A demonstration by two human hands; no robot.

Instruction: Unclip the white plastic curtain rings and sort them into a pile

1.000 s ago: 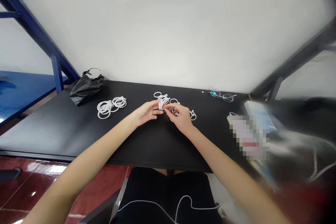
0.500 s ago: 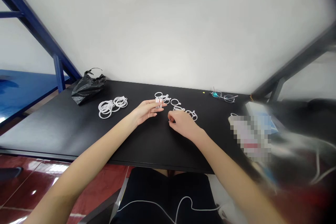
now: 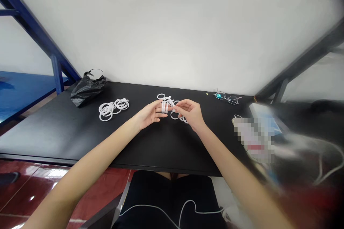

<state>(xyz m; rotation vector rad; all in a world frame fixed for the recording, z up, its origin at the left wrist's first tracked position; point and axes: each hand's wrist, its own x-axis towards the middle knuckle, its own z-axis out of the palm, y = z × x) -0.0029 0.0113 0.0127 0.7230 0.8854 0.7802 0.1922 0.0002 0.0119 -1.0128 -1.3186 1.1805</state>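
Observation:
My left hand (image 3: 151, 113) hovers over the black table (image 3: 67, 132) with several white plastic rings (image 3: 164, 107) stacked on its extended fingers. My right hand (image 3: 189, 113) meets it from the right, pinching one white ring (image 3: 175, 111) at the left fingertips. Loose white rings (image 3: 164, 97) lie on the table just behind both hands. A separate pile of white rings (image 3: 113, 108) lies to the left.
A crumpled black plastic bag (image 3: 87, 88) sits at the back left. Eyeglasses (image 3: 227, 97) lie at the back right. A blurred packet (image 3: 255, 137) and a white cable (image 3: 326, 161) occupy the right side. A blue metal frame (image 3: 40, 43) stands at left.
My right hand dropped to the table among the loose rings, picked one up, and has come back up to the left hand's fingertips. The left hand stayed put.

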